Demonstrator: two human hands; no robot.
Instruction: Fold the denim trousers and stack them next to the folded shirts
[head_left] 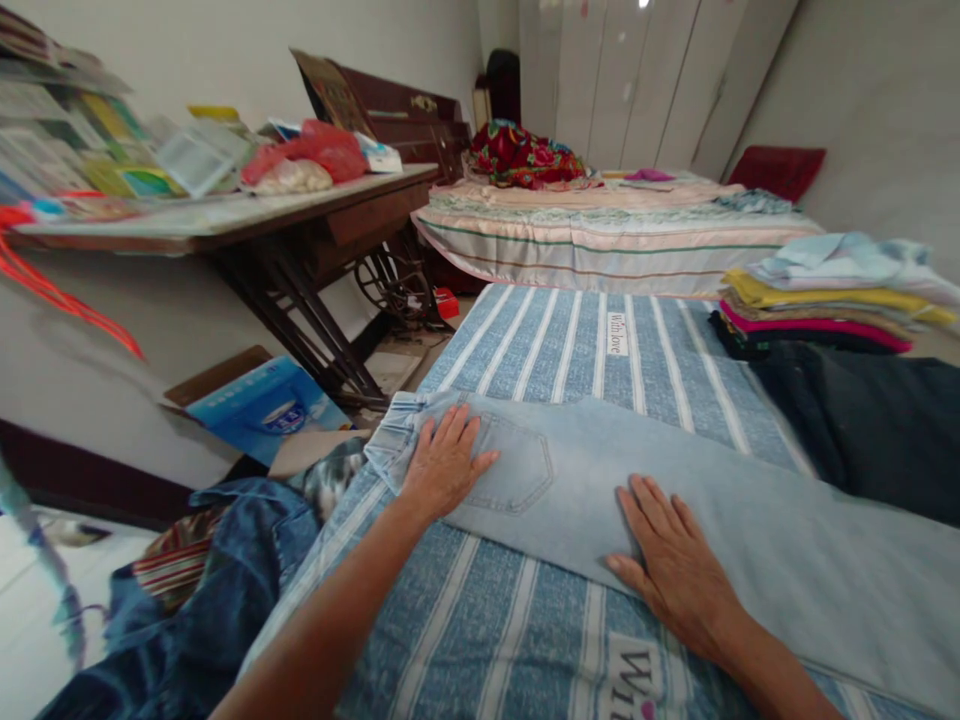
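A pair of light blue jeans (675,480) lies flat across a bed covered in a blue and white striped sheet (555,340). My left hand (444,462) rests flat on the jeans near the waistband and back pocket, fingers stretched out. My right hand (675,565) lies flat on the jeans' near edge, further along the leg, fingers spread. Neither hand holds anything.
A stack of folded clothes (825,300) and a dark garment (870,420) sit at the right. Darker denim clothes (195,600) hang off the bed's left side. A cluttered sewing table (225,215) stands left, a second bed (600,225) with red cloth beyond.
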